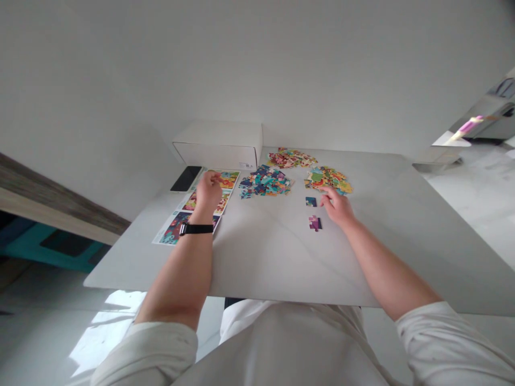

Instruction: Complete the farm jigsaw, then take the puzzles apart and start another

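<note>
Both hands are over the white table (277,262). The left hand (207,192) is curled up above the picture cards (173,228), and it is hard to tell if it holds anything. The right hand (337,207) is half open, just beside a small blue puzzle piece (310,201). Pink pieces (315,223) sit near it. Most pieces still lie in three piles: red (292,158), blue (264,182) and yellow (328,179), at the top middle of the frame.

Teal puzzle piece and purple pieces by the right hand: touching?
Apart. The head view shows bare tabletop between the dark teal puzzle piece and the purple puzzle pieces, both left of the right hand.
</note>
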`<state>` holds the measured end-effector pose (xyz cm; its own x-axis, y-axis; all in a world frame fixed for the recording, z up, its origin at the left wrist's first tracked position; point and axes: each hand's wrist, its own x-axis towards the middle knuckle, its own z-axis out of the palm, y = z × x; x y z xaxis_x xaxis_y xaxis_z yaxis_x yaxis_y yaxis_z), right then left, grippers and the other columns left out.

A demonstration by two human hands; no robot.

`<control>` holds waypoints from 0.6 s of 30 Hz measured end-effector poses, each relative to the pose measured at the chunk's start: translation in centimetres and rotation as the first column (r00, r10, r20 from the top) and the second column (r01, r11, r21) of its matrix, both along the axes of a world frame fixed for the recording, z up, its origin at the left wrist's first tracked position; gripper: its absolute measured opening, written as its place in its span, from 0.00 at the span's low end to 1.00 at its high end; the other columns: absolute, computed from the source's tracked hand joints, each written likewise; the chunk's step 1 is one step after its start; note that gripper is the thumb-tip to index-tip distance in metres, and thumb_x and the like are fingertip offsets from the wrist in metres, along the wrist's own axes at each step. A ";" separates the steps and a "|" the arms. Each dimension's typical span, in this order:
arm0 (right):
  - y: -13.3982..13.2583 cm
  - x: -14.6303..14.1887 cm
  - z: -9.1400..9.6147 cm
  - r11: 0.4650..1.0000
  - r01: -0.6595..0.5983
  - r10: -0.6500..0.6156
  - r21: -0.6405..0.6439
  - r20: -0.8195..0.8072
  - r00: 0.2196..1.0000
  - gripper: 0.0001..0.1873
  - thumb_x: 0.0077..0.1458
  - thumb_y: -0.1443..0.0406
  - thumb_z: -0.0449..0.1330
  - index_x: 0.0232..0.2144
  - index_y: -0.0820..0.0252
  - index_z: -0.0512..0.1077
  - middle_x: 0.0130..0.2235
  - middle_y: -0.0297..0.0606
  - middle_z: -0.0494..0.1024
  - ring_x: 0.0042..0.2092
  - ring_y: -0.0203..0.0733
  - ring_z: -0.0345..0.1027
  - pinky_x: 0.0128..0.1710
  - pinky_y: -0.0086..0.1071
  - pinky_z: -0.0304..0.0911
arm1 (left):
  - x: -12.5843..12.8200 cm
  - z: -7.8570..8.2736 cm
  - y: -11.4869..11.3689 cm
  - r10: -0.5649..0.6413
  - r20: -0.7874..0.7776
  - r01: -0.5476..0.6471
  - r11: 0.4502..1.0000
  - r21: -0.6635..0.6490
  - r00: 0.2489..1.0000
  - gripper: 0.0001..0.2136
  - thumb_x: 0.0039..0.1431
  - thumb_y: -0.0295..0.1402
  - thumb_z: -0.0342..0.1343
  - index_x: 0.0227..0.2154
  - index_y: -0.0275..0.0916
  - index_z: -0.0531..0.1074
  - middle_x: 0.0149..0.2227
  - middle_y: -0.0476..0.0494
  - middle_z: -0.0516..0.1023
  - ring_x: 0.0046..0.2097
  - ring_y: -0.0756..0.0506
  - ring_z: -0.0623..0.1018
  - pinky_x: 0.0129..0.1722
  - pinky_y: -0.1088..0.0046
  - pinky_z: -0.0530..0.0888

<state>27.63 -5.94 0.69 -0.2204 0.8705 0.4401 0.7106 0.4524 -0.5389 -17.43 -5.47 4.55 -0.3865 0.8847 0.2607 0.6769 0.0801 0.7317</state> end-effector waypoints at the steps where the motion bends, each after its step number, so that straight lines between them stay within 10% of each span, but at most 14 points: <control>1: 0.0 0.0 -0.1 1.000 -0.007 0.007 -0.002 0.002 1.000 0.21 0.69 0.58 0.53 0.59 0.53 0.75 0.32 0.37 0.85 0.36 0.49 0.81 0.45 0.41 0.73 | -0.2 -0.4 0.1 -0.005 -0.055 0.003 0.999 -0.042 0.998 0.12 0.67 0.34 0.52 0.49 0.38 0.74 0.46 0.39 0.83 0.42 0.43 0.79 0.45 0.69 0.74; 7: -0.2 0.0 0.0 0.999 -0.028 0.028 -0.015 0.020 0.999 0.21 0.68 0.57 0.54 0.58 0.52 0.75 0.32 0.36 0.86 0.37 0.49 0.81 0.44 0.42 0.73 | 1.6 -2.5 0.2 -0.285 -0.364 0.211 0.950 -0.230 0.887 0.18 0.62 0.40 0.61 0.52 0.38 0.79 0.56 0.34 0.81 0.59 0.34 0.77 0.62 0.60 0.71; 18: -0.1 -0.2 -0.4 0.998 -0.050 0.050 -0.033 0.000 0.999 0.20 0.67 0.58 0.56 0.58 0.52 0.75 0.33 0.36 0.86 0.37 0.49 0.82 0.46 0.42 0.74 | 2.3 -3.3 0.5 -0.306 -0.413 0.193 0.937 -0.292 0.858 0.18 0.60 0.40 0.63 0.50 0.39 0.82 0.56 0.31 0.79 0.58 0.30 0.77 0.61 0.55 0.73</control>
